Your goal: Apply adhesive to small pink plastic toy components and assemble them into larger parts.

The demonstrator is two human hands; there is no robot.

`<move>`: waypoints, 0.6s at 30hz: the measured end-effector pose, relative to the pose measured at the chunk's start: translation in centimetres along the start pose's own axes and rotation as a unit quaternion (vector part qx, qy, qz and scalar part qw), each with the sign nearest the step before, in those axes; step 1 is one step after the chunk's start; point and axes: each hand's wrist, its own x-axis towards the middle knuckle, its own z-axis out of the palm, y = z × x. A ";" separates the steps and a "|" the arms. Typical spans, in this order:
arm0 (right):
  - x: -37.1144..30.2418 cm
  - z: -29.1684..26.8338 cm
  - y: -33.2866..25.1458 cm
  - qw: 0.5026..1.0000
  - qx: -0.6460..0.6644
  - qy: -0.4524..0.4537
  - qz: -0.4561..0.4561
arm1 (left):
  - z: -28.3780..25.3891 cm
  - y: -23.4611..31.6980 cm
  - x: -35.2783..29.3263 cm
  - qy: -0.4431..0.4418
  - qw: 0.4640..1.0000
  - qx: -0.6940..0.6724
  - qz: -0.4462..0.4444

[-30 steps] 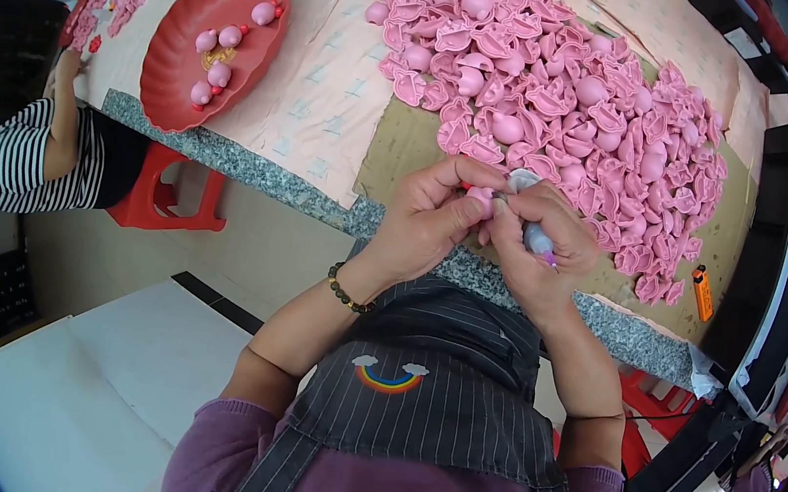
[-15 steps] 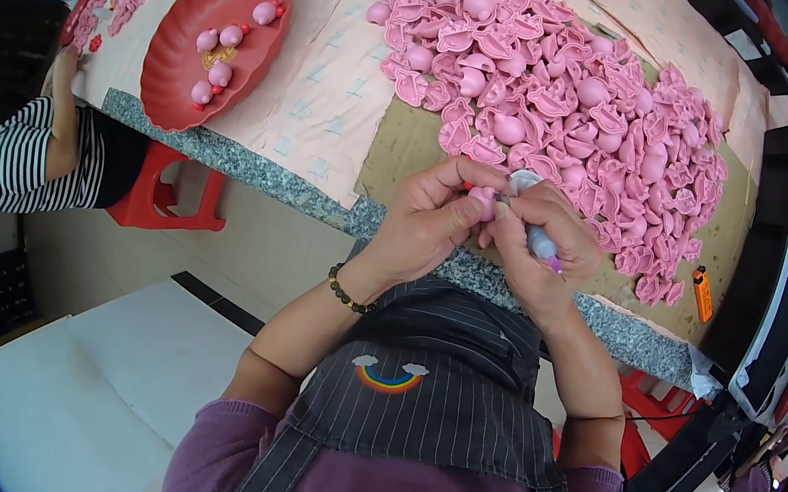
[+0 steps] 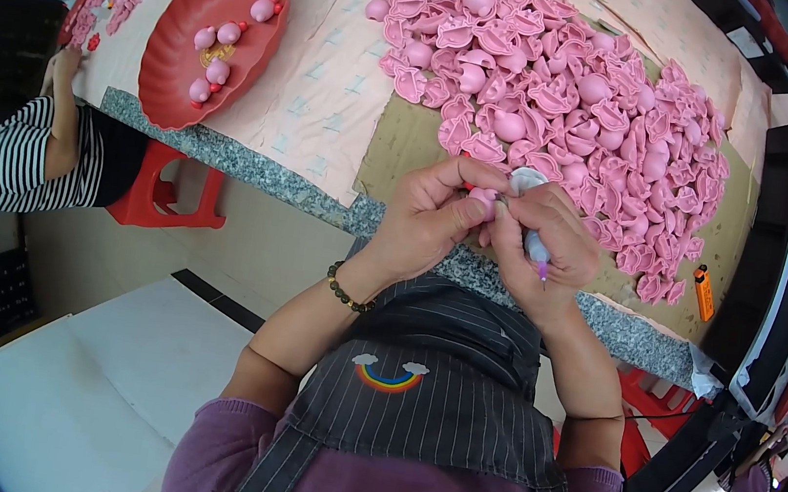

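Above the table's near edge, the fingers of my left hand (image 3: pixel 422 218) are closed on a small pink ball-shaped piece (image 3: pixel 484 201) with a bit of red showing beside it. My right hand (image 3: pixel 556 251) meets it there, thumb and fingertips pressed at the piece's right side. Tucked in that same hand is a small translucent squeeze bottle (image 3: pixel 536 247), its purple needle tip pointing toward me and its pale round end facing away. My fingers cover much of the pink piece. Just beyond my hands lies a large heap of pink moulded half-shells (image 3: pixel 568 110).
A red scalloped plate (image 3: pixel 160 85) at the left holds several pink balls with red bits. An orange cutter (image 3: pixel 704 293) lies at the right on brown cardboard (image 3: pixel 396 148). Farther left, a person in a striped top (image 3: pixel 27 152) sits by a red stool (image 3: pixel 168 204).
The squeeze bottle has tilted in my right hand, so its purple tip shows more and points nearer to me. My left hand keeps its hold on the pink piece.
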 end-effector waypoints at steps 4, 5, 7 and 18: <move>-0.3 0.3 -0.4 0.994 0.057 0.021 0.092 | 0.2 0.0 -0.1 0.003 1.000 0.006 0.021; -0.3 0.3 -0.4 0.989 0.080 0.025 0.122 | 0.2 0.0 -0.1 0.009 1.000 0.004 0.015; -0.3 0.5 -0.4 0.988 0.088 0.036 0.124 | 0.3 0.0 -0.1 0.015 1.000 0.001 0.008; -0.3 0.5 -0.5 0.990 0.079 0.029 0.116 | 0.8 0.2 -0.1 0.042 0.999 0.004 0.015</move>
